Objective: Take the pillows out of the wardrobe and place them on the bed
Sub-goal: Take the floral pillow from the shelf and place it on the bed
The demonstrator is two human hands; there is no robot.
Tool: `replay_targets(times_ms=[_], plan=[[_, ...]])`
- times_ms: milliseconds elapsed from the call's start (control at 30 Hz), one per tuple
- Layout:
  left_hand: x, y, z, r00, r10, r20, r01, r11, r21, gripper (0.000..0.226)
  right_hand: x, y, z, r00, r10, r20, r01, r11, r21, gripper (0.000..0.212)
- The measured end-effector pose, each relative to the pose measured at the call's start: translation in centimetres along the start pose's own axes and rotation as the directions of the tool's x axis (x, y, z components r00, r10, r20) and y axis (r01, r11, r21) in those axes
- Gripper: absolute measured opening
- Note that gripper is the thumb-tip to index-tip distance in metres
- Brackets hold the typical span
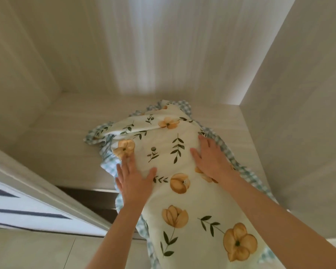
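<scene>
A cream pillow (175,164) printed with yellow flowers and green leaves, edged in a blue-check frill, lies lengthwise on the wardrobe shelf (66,136) and juts out over its front edge towards me. My left hand (132,183) lies flat on the pillow's left side, fingers spread. On the pillow's right side rests my right hand (209,158), also flat with fingers spread. Neither hand curls around the fabric. No second pillow and no bed are in view.
The wardrobe's pale side panels (299,113) rise left and right, with the back wall (153,45) behind. A white door (27,200) with dark stripes stands open at lower left. Pale floor (37,253) shows below.
</scene>
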State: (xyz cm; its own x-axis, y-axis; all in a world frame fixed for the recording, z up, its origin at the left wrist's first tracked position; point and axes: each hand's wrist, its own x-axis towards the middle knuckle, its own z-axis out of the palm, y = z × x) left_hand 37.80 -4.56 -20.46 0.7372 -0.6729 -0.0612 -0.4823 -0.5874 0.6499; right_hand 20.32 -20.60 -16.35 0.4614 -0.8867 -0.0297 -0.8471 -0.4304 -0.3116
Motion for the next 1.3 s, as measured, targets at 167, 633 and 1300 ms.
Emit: replay_targets(times_ms=[167, 633, 1300], plan=[[-2.1, -1.5, 0.1, 0.913, -0.372, 0.169, 0.408, 0.822, -0.397, 0.114, 1.4, 0.5, 0.8, 0.972, 0.204, 0.116, -0.211, 0.976, 0.056, 0.086], [-5.2, 1.2, 0.8, 0.791, -0.518, 0.327, 0.584, 0.478, -0.656, 0.086, 0.6, 1.9, 0.2, 0.975, 0.172, 0.144, -0.191, 0.972, 0.134, 0.091], [-23.8, 7.4, -6.7, 0.797, -0.283, -0.534, 0.079, 0.925, -0.373, 0.069, -10.3, 5.8, -1.6, 0.788, -0.218, 0.575, -0.475, 0.378, 0.795, 0.062]])
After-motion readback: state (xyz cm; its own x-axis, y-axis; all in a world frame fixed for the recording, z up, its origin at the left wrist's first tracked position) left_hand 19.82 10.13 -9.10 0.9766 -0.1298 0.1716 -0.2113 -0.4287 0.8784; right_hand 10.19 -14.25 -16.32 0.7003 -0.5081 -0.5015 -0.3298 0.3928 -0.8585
